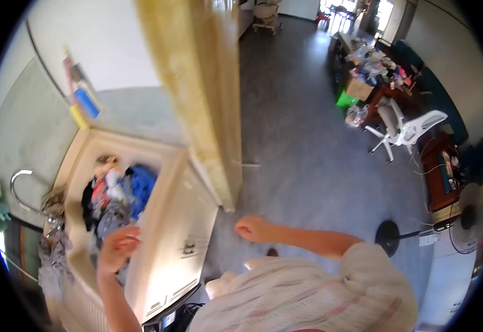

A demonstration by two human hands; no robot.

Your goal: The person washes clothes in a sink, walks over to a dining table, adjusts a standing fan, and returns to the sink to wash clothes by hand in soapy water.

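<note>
My left hand [118, 249] hovers at the near inner side of a cream-coloured sink [161, 188], slightly blurred, its fingers loosely bent and apart, with nothing visible in it. Heaped in the basin just beyond it are wet-looking clothes: a blue garment [142, 187], a grey garment [113, 218], and black, red and white pieces. My right hand [254, 228] is out over the floor in front of my body, away from the sink. Its fingers are curled in, and nothing shows in them.
A curved faucet [20, 176] rises at the sink's left, beside bunched grey cloth [55, 260]. Brushes [86, 103] hang on the wall. A yellowish door frame [214, 99] borders the sink cabinet. Across the grey floor stand a white office chair [404, 130], a cluttered table and a fan [468, 218].
</note>
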